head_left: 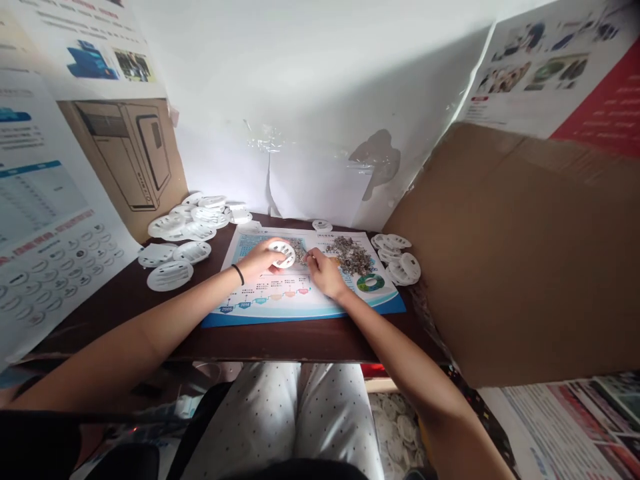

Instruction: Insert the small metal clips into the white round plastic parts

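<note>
My left hand (pixel 263 259) grips a round white plastic disc (pixel 283 254) with slots in its face, the thumb lying over it. Just to the right, my right hand (pixel 323 271) is closed, thumb and forefinger pinched together near a heap of small metal pieces. Whatever sits in that pinch is too small to make out. Both hands are above a printed sheet (pixel 280 307) with blue edging. On the sheet lies a larger pile of small metal parts (pixel 353 255), right of my right hand, and a smaller heap (pixel 300 248) shows between the hands.
Many similar white discs (pixel 193 220) are piled at the left of the dark table (pixel 300 343). More discs (pixel 400 257) lie at the right, and a single disc (pixel 322 226) rests by the back wall. Cardboard panels (pixel 525 253) enclose the sides. Below right, a container holds pale discs (pixel 397 427).
</note>
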The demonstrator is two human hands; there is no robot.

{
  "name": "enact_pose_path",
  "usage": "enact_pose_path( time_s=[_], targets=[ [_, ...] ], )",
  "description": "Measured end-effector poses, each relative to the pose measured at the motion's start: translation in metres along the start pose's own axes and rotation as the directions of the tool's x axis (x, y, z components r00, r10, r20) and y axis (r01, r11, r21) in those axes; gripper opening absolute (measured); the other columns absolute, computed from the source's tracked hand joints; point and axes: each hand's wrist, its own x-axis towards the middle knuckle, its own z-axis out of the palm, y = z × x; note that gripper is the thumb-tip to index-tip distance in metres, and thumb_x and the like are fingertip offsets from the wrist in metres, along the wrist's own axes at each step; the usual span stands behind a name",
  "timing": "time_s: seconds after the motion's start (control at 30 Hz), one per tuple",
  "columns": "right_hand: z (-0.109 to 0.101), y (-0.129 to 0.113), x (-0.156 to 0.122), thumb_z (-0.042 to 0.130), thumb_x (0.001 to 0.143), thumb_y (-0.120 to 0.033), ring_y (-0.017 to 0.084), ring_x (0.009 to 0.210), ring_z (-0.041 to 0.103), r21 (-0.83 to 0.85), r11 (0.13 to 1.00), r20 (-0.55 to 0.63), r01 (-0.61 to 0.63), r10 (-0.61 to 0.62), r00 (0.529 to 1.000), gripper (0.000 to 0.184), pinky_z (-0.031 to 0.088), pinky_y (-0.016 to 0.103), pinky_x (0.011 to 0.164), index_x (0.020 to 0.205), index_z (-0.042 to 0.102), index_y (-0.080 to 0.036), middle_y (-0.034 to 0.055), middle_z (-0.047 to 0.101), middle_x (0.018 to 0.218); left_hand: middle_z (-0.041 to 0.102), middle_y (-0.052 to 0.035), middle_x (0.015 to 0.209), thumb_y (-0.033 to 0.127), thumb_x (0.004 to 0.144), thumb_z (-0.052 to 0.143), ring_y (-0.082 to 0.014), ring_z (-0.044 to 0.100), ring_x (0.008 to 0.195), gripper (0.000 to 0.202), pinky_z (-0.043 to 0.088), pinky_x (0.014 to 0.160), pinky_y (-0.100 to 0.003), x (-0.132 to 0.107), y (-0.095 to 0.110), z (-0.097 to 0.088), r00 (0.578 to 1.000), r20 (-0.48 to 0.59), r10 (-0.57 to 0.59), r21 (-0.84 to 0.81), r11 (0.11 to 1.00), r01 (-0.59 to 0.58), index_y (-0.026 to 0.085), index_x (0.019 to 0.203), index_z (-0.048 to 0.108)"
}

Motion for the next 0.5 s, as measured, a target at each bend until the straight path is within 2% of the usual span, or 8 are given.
enact_pose_path(
  time_s=[0.1, 0.17, 0.23, 0.37, 0.5],
  targets=[
    [0.0, -0.001, 0.003, 0.036, 0.09, -0.027, 0.014, 0.062, 0.047, 0.059, 0.998, 0.003, -0.024, 0.024, 1.0, 0.017, 0.036, 0.024, 0.065, 0.085, 0.051, -0.021, -0.0021, 0.052, 0.066, 0.066, -0.0116, 0.102, 0.015, 0.07, 0.062, -0.0223, 0.068, 0.082, 0.038, 0.054, 0.055, -0.028, -0.001, 0.002, -0.002, 1.0, 0.004, 0.0, -0.061, 0.998, 0.0, 0.018, 0.107, 0.059],
    [0.0, -0.002, 0.005, 0.037, 0.089, -0.029, 0.014, 0.061, 0.045, 0.093, 0.992, -0.005, -0.082, 0.082, 0.997, 0.017, 0.034, 0.023, 0.062, 0.079, 0.049, -0.022, -0.0032, 0.049, 0.063, 0.068, -0.0111, 0.097, 0.016, 0.072, 0.062, -0.0211, 0.067, 0.081, 0.028, 0.056, 0.058, -0.029, -0.005, 0.006, -0.001, 0.999, 0.054, 0.003, -0.16, 0.987, 0.006, 0.016, 0.101, 0.06],
    [0.002, -0.001, 0.007, 0.038, 0.088, -0.031, 0.014, 0.062, 0.045, 0.123, 0.983, -0.016, -0.134, 0.137, 0.991, 0.019, 0.033, 0.023, 0.061, 0.076, 0.049, -0.021, -0.0036, 0.048, 0.062, 0.069, -0.012, 0.095, 0.019, 0.079, 0.057, -0.021, 0.067, 0.084, 0.018, 0.058, 0.068, -0.032, -0.01, 0.011, 0.001, 0.992, 0.128, 0.011, -0.309, 0.951, 0.029, 0.013, 0.095, 0.061],
    [0.007, 0.003, 0.009, 0.039, 0.086, -0.033, 0.014, 0.063, 0.044, 0.195, 0.968, -0.012, -0.16, 0.166, 0.986, 0.021, 0.033, 0.024, 0.061, 0.075, 0.052, -0.021, -0.0034, 0.048, 0.063, 0.07, -0.017, 0.1, 0.024, 0.089, 0.038, -0.022, 0.066, 0.098, 0.032, 0.051, 0.098, -0.037, -0.017, 0.018, 0.005, 0.975, 0.221, 0.02, -0.541, 0.835, 0.105, 0.006, 0.096, 0.064],
    [0.009, 0.009, 0.01, 0.04, 0.085, -0.034, 0.013, 0.062, 0.044, 0.238, 0.964, -0.008, -0.12, 0.125, 0.992, 0.022, 0.034, 0.024, 0.059, 0.074, 0.053, -0.02, -0.0024, 0.05, 0.065, 0.07, -0.0171, 0.104, 0.019, 0.087, 0.039, -0.0238, 0.066, 0.103, 0.031, 0.046, 0.106, -0.037, -0.016, 0.016, 0.004, 0.976, 0.216, -0.012, -0.635, 0.758, 0.149, 0.005, 0.097, 0.065]
  ],
)
